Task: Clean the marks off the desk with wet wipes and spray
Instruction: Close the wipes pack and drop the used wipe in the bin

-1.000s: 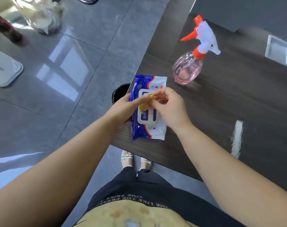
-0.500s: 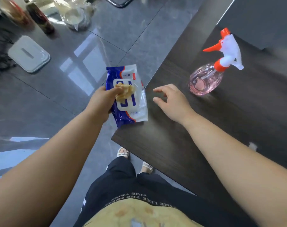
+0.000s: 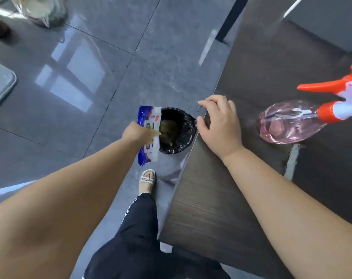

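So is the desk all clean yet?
Not quite. The bin already holds brownish waste. Right now the left hand holds the wipes pack and a yellowed wipe over it. Left to do: the white streak on the desk near the spray bottle.

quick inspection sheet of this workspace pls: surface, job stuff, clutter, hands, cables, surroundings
surface: dark wood desk with a white mark
job's things: wet wipes pack and yellowish wipe held over the bin; pink spray bottle on the desk
clutter: plastic bag and grey lid on the floor
hands: left hand grips the pack; right hand rests on the desk corner, fingers loosely curled
cables: nothing seen
surroundings: grey tiled floor
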### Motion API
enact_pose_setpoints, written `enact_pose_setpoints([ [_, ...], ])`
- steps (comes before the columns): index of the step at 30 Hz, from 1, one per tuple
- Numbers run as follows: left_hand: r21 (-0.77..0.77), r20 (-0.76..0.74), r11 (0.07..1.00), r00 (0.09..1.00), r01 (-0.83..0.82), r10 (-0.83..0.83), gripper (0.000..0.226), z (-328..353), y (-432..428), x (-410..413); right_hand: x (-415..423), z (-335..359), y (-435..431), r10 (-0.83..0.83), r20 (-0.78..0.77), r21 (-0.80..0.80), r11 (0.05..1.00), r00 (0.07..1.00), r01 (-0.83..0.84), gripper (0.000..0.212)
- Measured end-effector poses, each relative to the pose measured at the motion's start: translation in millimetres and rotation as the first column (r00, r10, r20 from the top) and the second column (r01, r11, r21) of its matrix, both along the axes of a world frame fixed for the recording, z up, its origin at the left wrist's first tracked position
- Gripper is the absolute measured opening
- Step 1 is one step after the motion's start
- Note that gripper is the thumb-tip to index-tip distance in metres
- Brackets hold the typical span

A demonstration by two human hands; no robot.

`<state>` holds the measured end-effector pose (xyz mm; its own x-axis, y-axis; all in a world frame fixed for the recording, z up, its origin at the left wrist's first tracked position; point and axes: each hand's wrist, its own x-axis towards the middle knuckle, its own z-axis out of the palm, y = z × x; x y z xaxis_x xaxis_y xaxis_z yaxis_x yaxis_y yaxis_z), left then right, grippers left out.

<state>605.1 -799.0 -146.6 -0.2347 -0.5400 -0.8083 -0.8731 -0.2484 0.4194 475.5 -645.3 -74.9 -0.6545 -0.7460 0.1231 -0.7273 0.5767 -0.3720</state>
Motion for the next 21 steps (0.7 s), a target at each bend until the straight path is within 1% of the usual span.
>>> enact_pose_setpoints([
  [4,0.006,-0.006,1.0,1.0,0.005,-0.005,0.026,-14.5,-1.4,-50.0,1.8,-7.7,-0.7,-0.022,-0.058,-0.038,0.999,0.998,0.02,0.028],
  [7,0.077,-0.03,0.996,0.999,-0.035,0.037,0.028,-29.1,-2.2,-71.3,3.0,-11.4,-1.2,-0.035,-0.079,-0.051,0.998,0.996,0.031,0.025],
  [9,0.15,-0.023,0.989,1.0,0.009,-0.005,0.021,-35.3,0.2,-76.5,2.9,-13.1,-0.8,-0.041,-0.087,-0.066,0.997,0.995,0.035,0.026],
  [10,0.191,-0.015,0.981,1.0,0.027,-0.024,0.023,-38.2,1.9,-76.9,2.5,-13.4,-0.8,-0.042,-0.087,-0.074,0.997,0.995,0.035,0.026],
  [12,0.253,0.014,0.967,0.999,0.037,-0.042,0.035,-39.3,5.4,-75.3,2.3,-14.6,-1.2,-0.043,-0.082,-0.084,0.996,0.996,0.036,0.028],
  [15,0.286,0.021,0.955,0.996,0.08,-0.09,0.037,-34.7,9.8,-71.3,3.1,-15.0,-1.0,-0.046,-0.089,-0.086,0.996,0.995,0.038,0.027],
  [19,0.372,-0.034,0.925,0.997,0.071,-0.063,0.02,-8.5,17.2,-65.8,4.6,-14.3,0.7,-0.05,-0.064,-0.083,0.996,0.997,0.044,0.027],
  [21,0.354,-0.117,0.934,0.993,0.052,-0.011,0.013,20.2,23.1,-64.9,8.4,-8.1,5.4,-0.066,-0.007,-0.095,0.993,0.998,0.065,0.029],
])
